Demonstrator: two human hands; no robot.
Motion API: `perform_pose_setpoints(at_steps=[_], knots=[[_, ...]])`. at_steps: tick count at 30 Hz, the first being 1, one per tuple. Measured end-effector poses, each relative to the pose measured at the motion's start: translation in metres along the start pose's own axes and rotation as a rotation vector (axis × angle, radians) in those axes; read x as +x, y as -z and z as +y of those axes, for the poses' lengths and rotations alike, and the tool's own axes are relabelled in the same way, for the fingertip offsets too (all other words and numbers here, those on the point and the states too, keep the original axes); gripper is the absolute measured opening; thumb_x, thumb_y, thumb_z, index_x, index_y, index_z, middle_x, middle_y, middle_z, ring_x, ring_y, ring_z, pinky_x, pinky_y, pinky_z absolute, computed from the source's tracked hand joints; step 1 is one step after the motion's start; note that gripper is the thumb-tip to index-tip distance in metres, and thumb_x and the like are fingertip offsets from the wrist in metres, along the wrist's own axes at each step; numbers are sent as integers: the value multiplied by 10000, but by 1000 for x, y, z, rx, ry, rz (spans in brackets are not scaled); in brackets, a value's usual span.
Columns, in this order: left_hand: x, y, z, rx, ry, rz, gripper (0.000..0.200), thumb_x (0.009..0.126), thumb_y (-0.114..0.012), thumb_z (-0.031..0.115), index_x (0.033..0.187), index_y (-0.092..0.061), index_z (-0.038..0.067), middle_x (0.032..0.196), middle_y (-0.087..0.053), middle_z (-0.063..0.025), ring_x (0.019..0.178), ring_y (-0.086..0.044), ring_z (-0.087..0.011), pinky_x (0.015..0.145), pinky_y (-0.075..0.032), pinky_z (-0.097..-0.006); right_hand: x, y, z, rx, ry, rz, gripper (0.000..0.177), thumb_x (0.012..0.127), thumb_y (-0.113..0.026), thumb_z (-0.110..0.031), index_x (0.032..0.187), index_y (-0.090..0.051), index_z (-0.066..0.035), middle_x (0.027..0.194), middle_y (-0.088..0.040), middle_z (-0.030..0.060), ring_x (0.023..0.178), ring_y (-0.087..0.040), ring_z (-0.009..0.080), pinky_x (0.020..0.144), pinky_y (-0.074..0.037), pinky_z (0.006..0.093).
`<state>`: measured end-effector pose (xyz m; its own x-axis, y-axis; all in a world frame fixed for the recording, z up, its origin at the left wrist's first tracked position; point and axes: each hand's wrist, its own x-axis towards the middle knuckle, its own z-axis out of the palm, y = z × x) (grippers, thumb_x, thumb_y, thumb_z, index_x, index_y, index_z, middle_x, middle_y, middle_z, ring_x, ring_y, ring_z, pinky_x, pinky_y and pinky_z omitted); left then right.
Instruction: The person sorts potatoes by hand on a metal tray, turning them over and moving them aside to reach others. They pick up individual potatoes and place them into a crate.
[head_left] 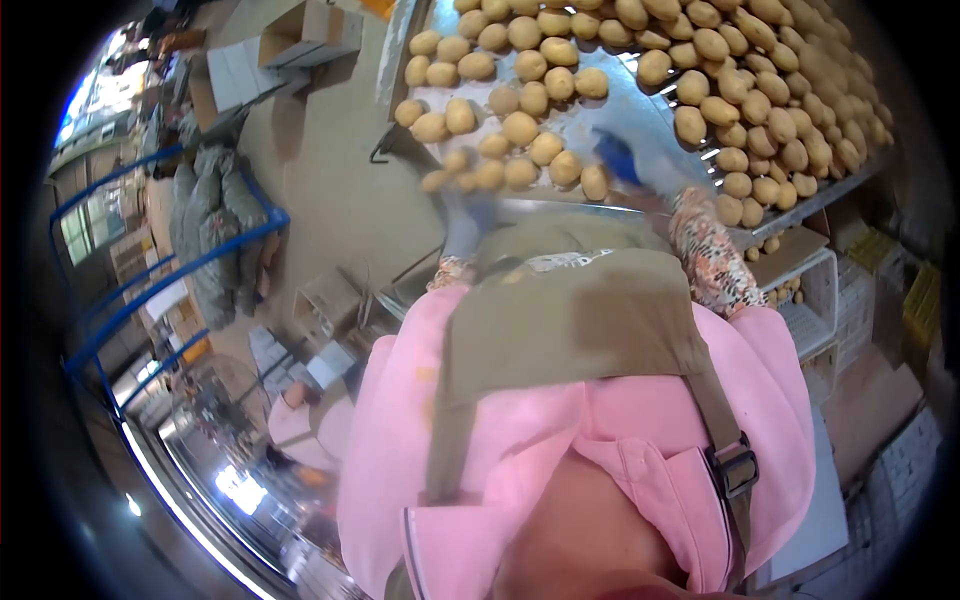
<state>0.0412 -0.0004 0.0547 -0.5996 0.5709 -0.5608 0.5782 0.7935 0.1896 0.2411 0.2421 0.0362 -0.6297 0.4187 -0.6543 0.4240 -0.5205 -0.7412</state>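
Many potatoes (528, 66) lie on a metal sorting table (640, 118) in front of me. My left hand (468, 218), in a grey-blue glove, is at the table's near left edge, beside a few potatoes that look smeared. My right hand (645, 165), in a blue and grey glove, is over the bare metal to the right of the near potatoes. Motion blurs both hands, so their fingers and anything in them cannot be made out. A dense heap of potatoes (770, 100) covers the table's right side.
A white plastic crate (815, 300) stands below the table on the right. At left, filled sacks (215, 230) lean by a blue metal rail (190, 262). An open cardboard box (310, 40) is on the floor at upper left. Another person (310, 425) is at lower left.
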Motion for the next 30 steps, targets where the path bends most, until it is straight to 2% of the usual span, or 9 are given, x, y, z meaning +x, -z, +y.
perform_pose_setpoints(at_steps=[1,2,3,5,8,14,22,25,30], knots=[[-11,17,17,258,29,-247,872,880,-549,494,1488,-141,21,1510,-148,-305,1410,-131,-443,1155,-155,-403,31,12,-9,379,-61,59,357,940,-492,-305,1213,-595,-98,989,-598,66,887,-559,186,879,-453,293],[-10,6,6,165,31,-186,849,885,-541,489,1487,-159,27,1509,-147,-307,1411,-125,-443,1154,-161,-410,102,49,32,55,526,189,339,925,-520,-289,1180,-607,-84,976,-608,63,884,-561,183,871,-454,295],[-13,-8,-8,-24,15,-59,825,894,-534,470,1484,-169,24,1505,-159,-309,1410,-134,-442,1151,-171,-412,104,63,-6,300,380,266,306,902,-581,-367,985,-631,-76,872,-606,15,720,-570,120,700,-492,226],[-17,-16,-13,-234,5,84,801,902,-528,451,1480,-179,21,1501,-171,-311,1408,-144,-441,1149,-181,-415,97,84,-71,-944,1031,845,434,897,-535,-407,1230,-579,-132,1148,-619,158,1043,-598,278,892,-474,338],[-24,-17,-13,167,-15,-46,737,915,-515,403,1470,-218,19,1488,-216,-308,1402,-193,-422,1138,-219,-400,107,90,-76,-1328,521,846,598,901,-475,-499,1441,-340,-280,1424,-407,186,1306,-377,411,1062,-320,489],[-7,-69,-40,-423,-55,417,687,898,-527,355,1433,-293,-8,1456,-300,-290,1345,-322,-410,1113,-273,-393,65,-2,-17,-1778,306,398,572,943,-425,-417,1439,-347,-143,1526,-248,72,1416,-93,450,1105,-122,636],[26,-52,-50,-498,-22,483,720,902,-542,411,1420,-300,-26,1425,-334,-306,1316,-363,-414,1090,-304,-416,10,-30,71,-1228,550,-100,434,934,-483,-310,1324,-489,-120,1364,-481,155,1274,-411,366,1087,-291,457],[39,-34,-54,-1025,-41,456,534,940,-544,257,1342,-388,-57,1263,-484,-259,1126,-505,-385,950,-412,-443,-14,-16,33,-1103,493,32,411,920,-491,-315,1235,-550,-57,1240,-562,201,1155,-511,372,998,-387,414],[101,-87,-121,-803,15,534,489,974,-478,245,1341,-359,-54,1280,-466,-259,1163,-492,-365,975,-398,-438,-4,50,66,-911,279,236,387,935,-487,-300,1190,-554,-17,1134,-610,206,1033,-594,315,897,-455,361]])
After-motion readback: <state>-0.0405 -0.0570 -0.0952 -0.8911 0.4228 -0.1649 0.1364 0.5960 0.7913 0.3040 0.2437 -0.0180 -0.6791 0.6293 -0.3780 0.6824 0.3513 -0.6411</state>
